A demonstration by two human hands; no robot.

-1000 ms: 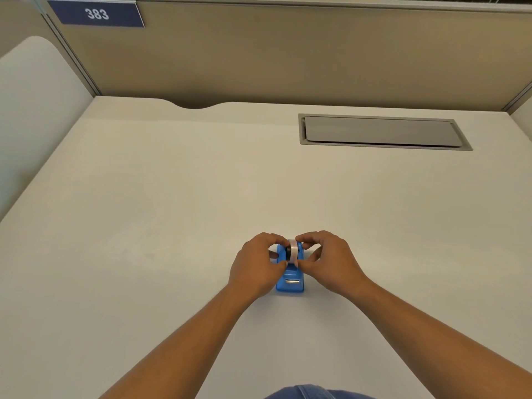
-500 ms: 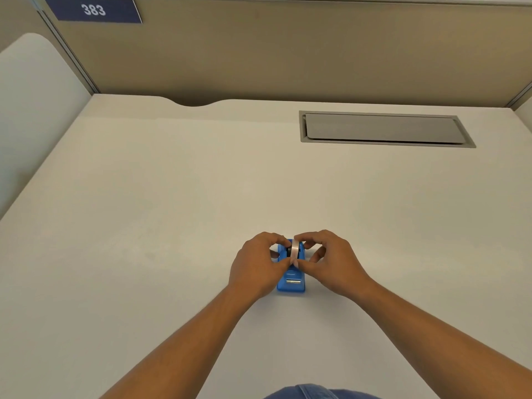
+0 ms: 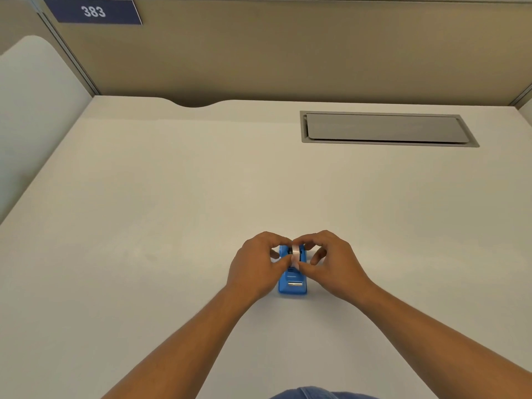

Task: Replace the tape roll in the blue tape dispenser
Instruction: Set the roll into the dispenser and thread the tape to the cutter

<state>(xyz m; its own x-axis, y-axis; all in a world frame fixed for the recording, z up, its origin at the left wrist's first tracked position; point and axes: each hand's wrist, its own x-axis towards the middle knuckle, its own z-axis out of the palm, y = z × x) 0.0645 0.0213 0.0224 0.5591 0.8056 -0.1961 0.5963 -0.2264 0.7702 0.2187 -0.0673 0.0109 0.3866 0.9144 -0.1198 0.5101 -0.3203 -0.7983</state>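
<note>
A small blue tape dispenser stands on the pale desk, its metal cutter end toward me. A clear tape roll sits edge-up in the dispenser's cradle. My left hand is on the dispenser's left side, thumb and forefinger pinching the roll. From the right, my right hand has its thumb and forefinger closed on the same roll. Both hands hide the dispenser's back half and the roll's hub.
A grey recessed cable hatch lies in the desk at the back right. Tan partition walls close off the back, with a blue sign reading 383 at top left. A white side panel stands at the left.
Both hands stay on the roll and dispenser. The roll has shifted slightly between the fingertips, sitting a little lower in the cradle.
</note>
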